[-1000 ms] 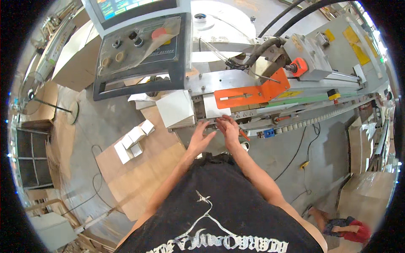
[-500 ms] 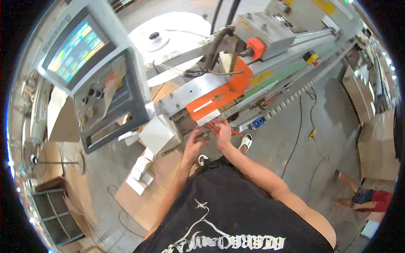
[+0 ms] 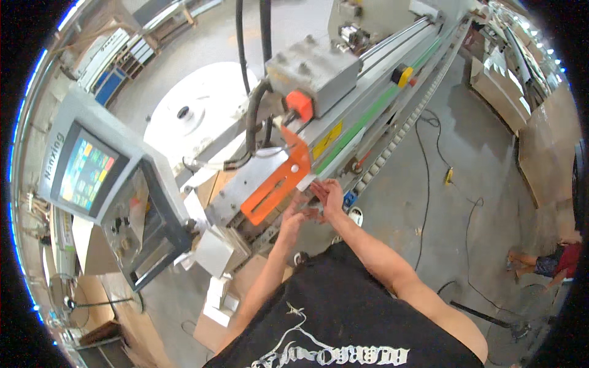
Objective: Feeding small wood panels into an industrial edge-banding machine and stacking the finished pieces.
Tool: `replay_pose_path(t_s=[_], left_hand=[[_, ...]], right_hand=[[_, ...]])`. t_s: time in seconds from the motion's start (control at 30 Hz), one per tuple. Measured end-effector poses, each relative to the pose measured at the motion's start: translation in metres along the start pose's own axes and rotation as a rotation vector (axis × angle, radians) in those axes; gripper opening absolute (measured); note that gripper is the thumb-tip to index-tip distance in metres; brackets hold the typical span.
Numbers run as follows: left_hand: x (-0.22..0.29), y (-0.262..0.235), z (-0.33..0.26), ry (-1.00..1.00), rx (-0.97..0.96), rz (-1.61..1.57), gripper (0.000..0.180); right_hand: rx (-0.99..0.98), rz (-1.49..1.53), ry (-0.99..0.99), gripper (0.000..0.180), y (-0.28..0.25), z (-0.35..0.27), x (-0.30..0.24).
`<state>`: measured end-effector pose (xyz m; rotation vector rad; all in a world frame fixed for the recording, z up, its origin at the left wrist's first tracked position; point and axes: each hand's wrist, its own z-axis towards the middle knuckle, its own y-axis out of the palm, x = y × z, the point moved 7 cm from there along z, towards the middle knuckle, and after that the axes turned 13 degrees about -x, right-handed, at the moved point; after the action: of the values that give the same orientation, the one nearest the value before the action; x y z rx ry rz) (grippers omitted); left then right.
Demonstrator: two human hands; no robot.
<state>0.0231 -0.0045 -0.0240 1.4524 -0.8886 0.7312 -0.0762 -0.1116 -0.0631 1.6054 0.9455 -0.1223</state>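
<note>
While the grey control console [image 3: 116, 196] with its lit colour screen stands far left, white blocks [image 3: 215, 300] lie on cardboard below it. Orange slotted bracket [image 3: 276, 184] sits mid-frame on the long grey machine rail [image 3: 368, 104]. Left hand [image 3: 293, 216], fingers loosely curled, touches a small pale strip [image 3: 310, 184] just under the bracket; right hand [image 3: 329, 195] pinches its other end. Cables [image 3: 429, 178] trail across the floor at right.
</note>
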Motion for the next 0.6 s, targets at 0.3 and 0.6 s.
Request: replay_pose_path(t_s=[0.3,0.6], left_hand=[[0.001,0.033,0.048,-0.199,0.056,0.18,0.045],[0.001,0.016,-0.074,-0.354,-0.136,0.347,0.034]], right_hand=[[0.008,-0.078,-0.053,0.011,-0.021,0.045,-0.06],[0.065,-0.609,-0.082,0.014,-0.084,0.053,-0.075]])
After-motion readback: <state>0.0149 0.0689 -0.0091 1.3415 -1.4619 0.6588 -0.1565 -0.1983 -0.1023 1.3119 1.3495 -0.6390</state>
